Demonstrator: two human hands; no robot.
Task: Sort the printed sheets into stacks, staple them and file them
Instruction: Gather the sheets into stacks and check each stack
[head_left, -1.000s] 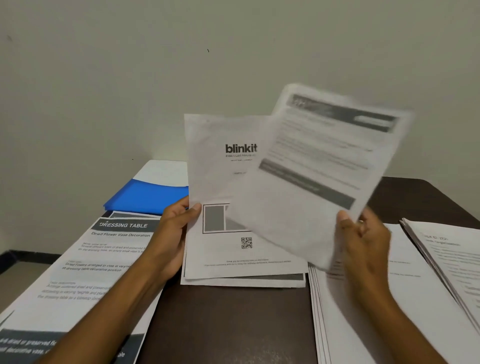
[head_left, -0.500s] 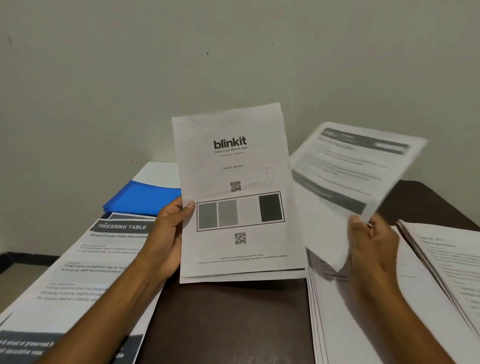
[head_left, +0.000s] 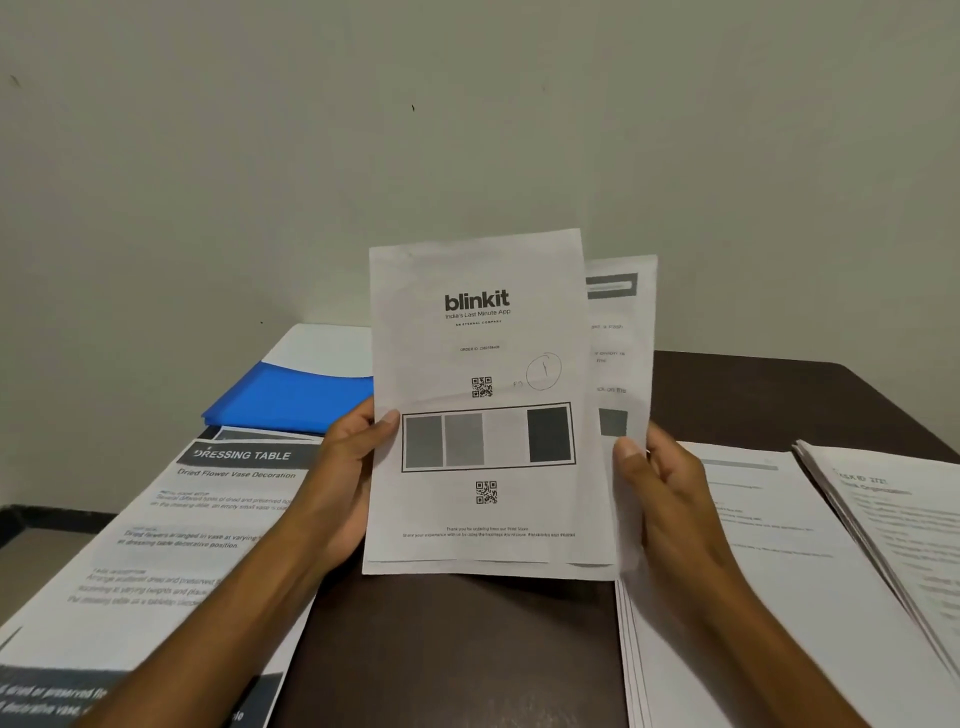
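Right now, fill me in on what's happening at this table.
A person is sorting printed sheets. The left hand and right hand hold a small bundle upright over the dark table, with a blinkit sheet in front and another printed sheet sticking out behind it on the right. Paper stacks lie flat on both sides: a Dressing Table stack to the left, plain stacks to the right. A blue folder waits at the back left.
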